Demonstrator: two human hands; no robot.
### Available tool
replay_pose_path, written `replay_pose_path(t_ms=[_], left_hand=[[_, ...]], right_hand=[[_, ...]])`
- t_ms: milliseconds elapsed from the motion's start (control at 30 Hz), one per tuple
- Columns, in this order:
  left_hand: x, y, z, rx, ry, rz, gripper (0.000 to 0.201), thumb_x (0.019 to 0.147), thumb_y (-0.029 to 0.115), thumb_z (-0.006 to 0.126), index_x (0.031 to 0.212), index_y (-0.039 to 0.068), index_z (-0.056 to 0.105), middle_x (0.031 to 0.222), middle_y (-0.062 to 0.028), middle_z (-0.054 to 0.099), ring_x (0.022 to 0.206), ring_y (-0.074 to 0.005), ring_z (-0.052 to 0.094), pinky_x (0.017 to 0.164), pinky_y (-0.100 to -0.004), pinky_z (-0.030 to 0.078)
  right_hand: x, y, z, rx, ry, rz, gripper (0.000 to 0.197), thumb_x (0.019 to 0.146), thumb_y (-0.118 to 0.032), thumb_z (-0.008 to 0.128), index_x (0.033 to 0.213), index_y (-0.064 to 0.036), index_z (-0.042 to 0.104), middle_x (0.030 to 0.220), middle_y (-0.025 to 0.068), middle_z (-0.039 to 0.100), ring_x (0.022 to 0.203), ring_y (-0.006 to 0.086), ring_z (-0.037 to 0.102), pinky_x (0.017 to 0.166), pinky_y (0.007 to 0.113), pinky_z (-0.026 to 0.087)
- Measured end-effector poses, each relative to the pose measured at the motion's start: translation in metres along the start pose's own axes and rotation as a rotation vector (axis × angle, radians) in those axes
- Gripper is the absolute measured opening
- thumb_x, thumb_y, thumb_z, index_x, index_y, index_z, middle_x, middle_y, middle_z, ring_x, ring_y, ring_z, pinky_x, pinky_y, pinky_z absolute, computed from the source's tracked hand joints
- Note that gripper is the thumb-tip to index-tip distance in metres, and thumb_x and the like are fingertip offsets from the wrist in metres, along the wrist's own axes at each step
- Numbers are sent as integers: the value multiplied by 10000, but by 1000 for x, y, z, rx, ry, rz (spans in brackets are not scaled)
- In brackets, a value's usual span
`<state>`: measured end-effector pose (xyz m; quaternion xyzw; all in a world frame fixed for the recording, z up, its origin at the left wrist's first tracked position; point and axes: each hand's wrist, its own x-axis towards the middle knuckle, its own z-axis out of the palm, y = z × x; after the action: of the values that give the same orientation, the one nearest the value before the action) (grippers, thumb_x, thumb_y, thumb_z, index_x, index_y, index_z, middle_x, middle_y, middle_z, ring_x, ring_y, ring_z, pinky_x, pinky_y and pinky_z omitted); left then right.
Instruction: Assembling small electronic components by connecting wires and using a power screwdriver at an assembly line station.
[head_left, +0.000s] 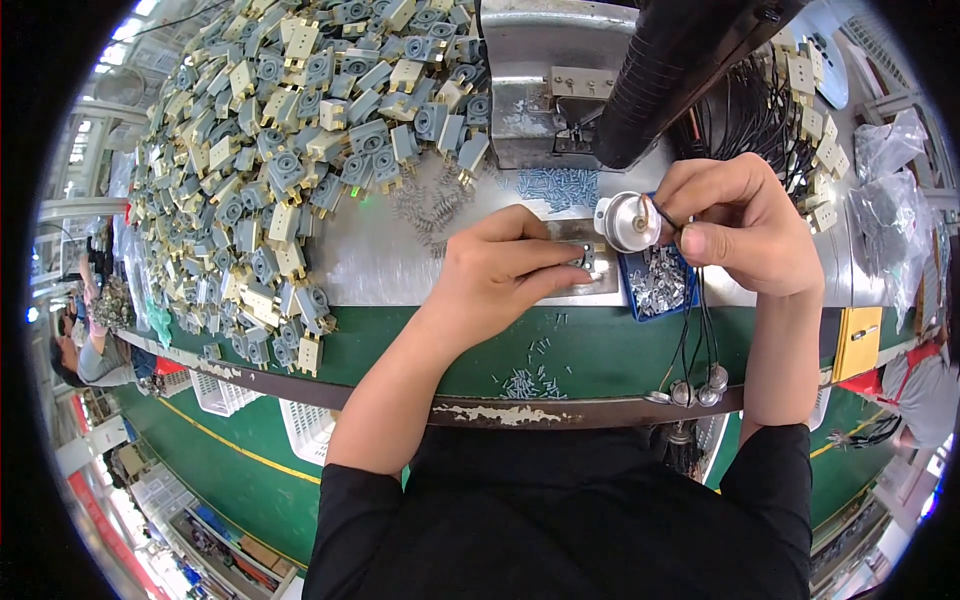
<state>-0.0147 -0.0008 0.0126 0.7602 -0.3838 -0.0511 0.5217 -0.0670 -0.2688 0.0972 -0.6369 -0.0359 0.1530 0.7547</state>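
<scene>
Close to the machine's base, my right hand [750,225] pinches a black wire just beside a round silver metal cup [630,224]. The cup has a small side tab, and a brownish coil or wire end shows inside it. My left hand [485,275] is closed, thumb and fingers pinching a small dark metal piece [586,258] over a metal plate. Partly beneath the cup and right hand is a blue tray [637,308] of small shiny metal parts. More black wires hang below the right hand, with round metal ends [712,386] at the table edge.
A large heap of grey-and-cream plastic housings [290,165] covers the left. Springs [430,205] and bluish screws [560,188] lie before the machine [510,60]; loose screws [530,384] rest near the front edge. A thick black column [650,85] slants overhead. Black wires [765,120] bunch at right.
</scene>
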Motion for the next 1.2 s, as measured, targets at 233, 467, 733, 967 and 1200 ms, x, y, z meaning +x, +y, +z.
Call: replay_pose_path(t_ms=[233, 467, 733, 967, 1200], left_hand=[[4, 0, 2, 7, 47, 5, 235, 767, 139, 914, 969, 49, 836, 834, -68, 683, 701, -186, 667, 635, -324, 537], [4, -3, 0, -10, 23, 38, 247, 745, 143, 929, 948, 43, 831, 853, -67, 695, 712, -190, 678, 638, -324, 543], [6, 7, -8, -142, -49, -189, 515, 710, 147, 954, 1176, 37, 764, 1018, -54, 711, 717, -137, 634, 623, -283, 511], [15, 2, -13, -21, 110, 214, 424, 772, 83, 902, 1164, 23, 751, 1169, -117, 745, 900, -203, 710, 775, -308, 576], [8, 7, -5, -59, 11, 77, 357, 780, 57, 886, 1099, -24, 750, 1130, -171, 760, 1244, -369, 692, 1059, -455, 547]], right_hand=[[4, 8, 5, -62, 9, -11, 297, 825, -149, 903, 989, 66, 781, 996, 146, 708, 871, 156, 661, 774, 272, 515], [5, 9, 8, -133, -4, -21, 278, 843, -118, 870, 1018, 76, 775, 987, 126, 715, 826, 130, 648, 724, 251, 507], [9, 16, 23, -168, 24, 94, 204, 957, -76, 761, 1096, 73, 768, 947, 56, 755, 826, 54, 634, 713, 234, 510], [7, 15, 31, -502, 86, -118, 163, 902, -15, 763, 1036, 77, 756, 940, 115, 734, 869, 179, 670, 802, 302, 516], [3, 13, 36, -804, 208, -159, 124, 825, 46, 763, 948, 53, 764, 856, 138, 711, 772, 240, 678, 707, 334, 515]])
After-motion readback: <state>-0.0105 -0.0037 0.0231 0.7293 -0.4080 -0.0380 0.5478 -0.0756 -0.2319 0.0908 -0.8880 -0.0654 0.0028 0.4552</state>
